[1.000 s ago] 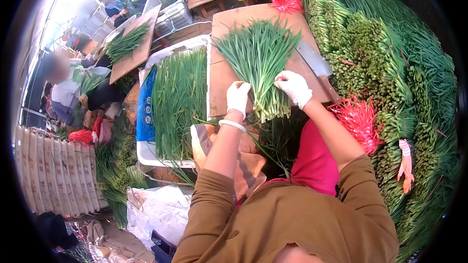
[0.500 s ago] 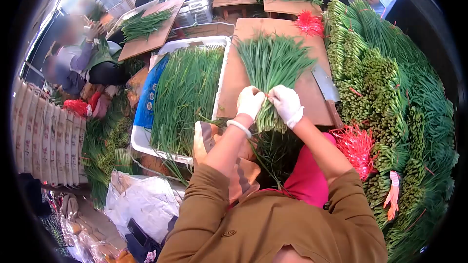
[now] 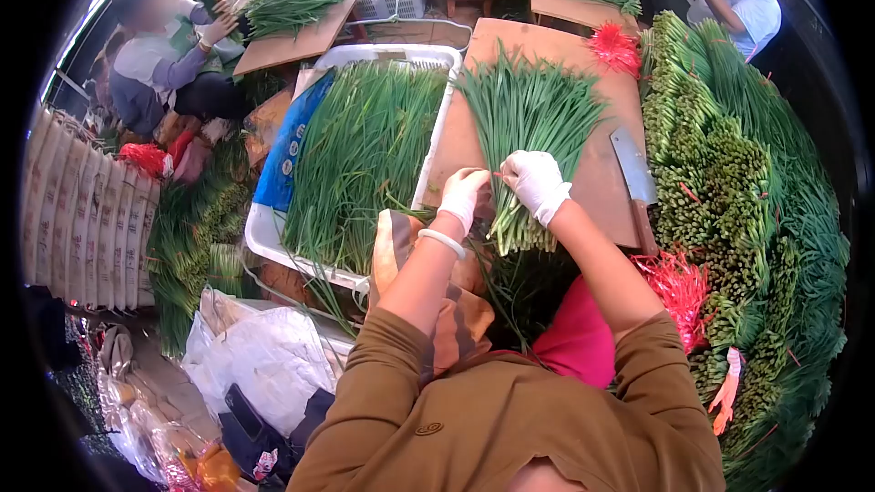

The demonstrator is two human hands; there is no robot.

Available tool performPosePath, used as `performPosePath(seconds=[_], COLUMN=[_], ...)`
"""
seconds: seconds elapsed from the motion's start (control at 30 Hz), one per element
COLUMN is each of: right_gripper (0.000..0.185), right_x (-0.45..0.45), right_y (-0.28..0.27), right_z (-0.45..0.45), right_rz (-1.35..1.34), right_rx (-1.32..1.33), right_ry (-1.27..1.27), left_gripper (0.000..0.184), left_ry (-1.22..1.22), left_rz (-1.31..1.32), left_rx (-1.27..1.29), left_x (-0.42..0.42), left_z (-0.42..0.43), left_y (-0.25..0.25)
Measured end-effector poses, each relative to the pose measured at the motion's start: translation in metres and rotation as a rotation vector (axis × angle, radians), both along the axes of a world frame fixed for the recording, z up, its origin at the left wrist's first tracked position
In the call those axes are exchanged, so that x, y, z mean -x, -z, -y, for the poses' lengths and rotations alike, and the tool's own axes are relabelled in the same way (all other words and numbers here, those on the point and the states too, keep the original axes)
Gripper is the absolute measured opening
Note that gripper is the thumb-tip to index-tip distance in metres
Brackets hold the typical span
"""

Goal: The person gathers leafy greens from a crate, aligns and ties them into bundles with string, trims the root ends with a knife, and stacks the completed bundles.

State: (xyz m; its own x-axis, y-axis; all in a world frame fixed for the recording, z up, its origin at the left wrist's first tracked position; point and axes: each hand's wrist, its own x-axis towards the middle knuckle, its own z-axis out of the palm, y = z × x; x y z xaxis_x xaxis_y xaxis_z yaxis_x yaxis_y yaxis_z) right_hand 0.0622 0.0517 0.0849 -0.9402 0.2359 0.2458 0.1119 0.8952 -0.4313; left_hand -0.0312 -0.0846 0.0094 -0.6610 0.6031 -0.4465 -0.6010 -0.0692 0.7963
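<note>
A fanned bunch of green stalks [image 3: 538,114] lies on the brown board [image 3: 611,164], leaves pointing away from me and pale cut ends hanging over the near edge. My left hand [image 3: 466,196], gloved in white, is closed at the bunch's left side. My right hand [image 3: 536,185], also gloved, is closed over the stalks just above their cut ends. Between my fingertips shows a small bit of red tie [image 3: 497,174], mostly hidden by the fingers. A cleaver [image 3: 634,167] with a wooden handle rests on the board's right side.
Left of the board stands a white crate [image 3: 264,230] full of green leaves. Red strips [image 3: 674,292] hang at the right, with more [image 3: 615,48] on the board's far corner. Stacked bunches [image 3: 720,210] line the right side. Co-workers sit at far left [image 3: 169,59] and far right [image 3: 743,5].
Both hands have come together from the sides of the bunch, and a red tie now shows between them. Since half a second ago they have drawn slightly apart. The view has shifted.
</note>
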Motion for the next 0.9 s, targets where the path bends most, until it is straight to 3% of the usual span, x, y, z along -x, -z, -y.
performPosePath(seconds=[0.13, 0.53, 0.73, 0.9], right_gripper=[0.013, 0.011, 0.013, 0.014], right_x=[0.013, 0.03, 0.029, 0.029], right_y=[0.0, -0.004, -0.001, -0.007], right_z=[0.009, 0.026, 0.025, 0.027], right_rz=[0.145, 0.329, 0.318, 0.351], right_rx=[-0.184, -0.428, -0.417, -0.407], right_ry=[-0.069, -0.053, -0.023, -0.02], left_gripper=[0.027, 0.015, 0.022, 0.027], left_ry=[-0.122, -0.227, -0.235, -0.175], left_rz=[0.232, 0.297, 0.256, -0.002], left_rx=[-0.164, -0.301, -0.321, -0.259], left_x=[-0.003, -0.009, -0.013, -0.015], left_z=[0.006, 0.002, 0.003, 0.001], left_y=[0.018, 0.032, 0.038, 0.046])
